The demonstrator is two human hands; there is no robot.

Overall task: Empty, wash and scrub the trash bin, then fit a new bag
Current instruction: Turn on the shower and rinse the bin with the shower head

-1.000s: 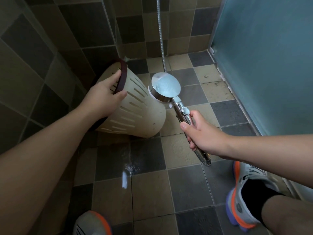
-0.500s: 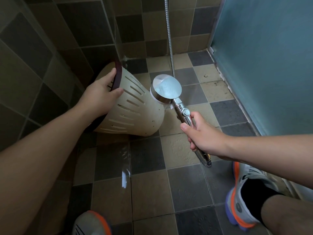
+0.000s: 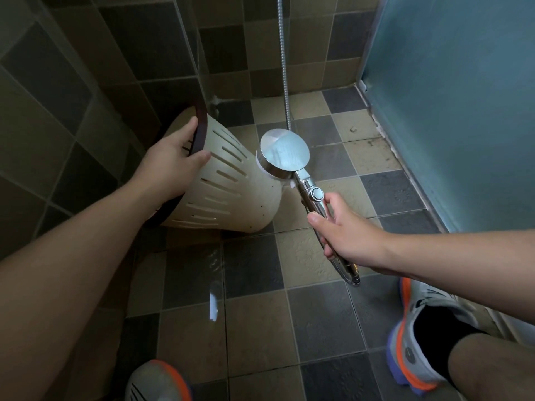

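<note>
The trash bin (image 3: 231, 186) is cream plastic with slots in its wall and a dark brown rim. It is tipped on its side, base toward the right, mouth toward me and the left wall. My left hand (image 3: 170, 166) grips its rim, thumb outside and fingers inside. A chrome shower head (image 3: 282, 153) sits just right of the bin's base, its back face turned up. My right hand (image 3: 344, 230) holds its handle. No spray is visible.
Tiled walls close in at the left and back, and a blue-green panel (image 3: 451, 96) stands at the right. The shower hose (image 3: 285, 68) hangs down the back wall. The floor tiles (image 3: 214, 302) are wet. My shoes (image 3: 417, 328) stand at the bottom.
The shower head has dropped slightly and moved toward the bin's base. My left hand has turned the bin a little, with the rim tilted further up.
</note>
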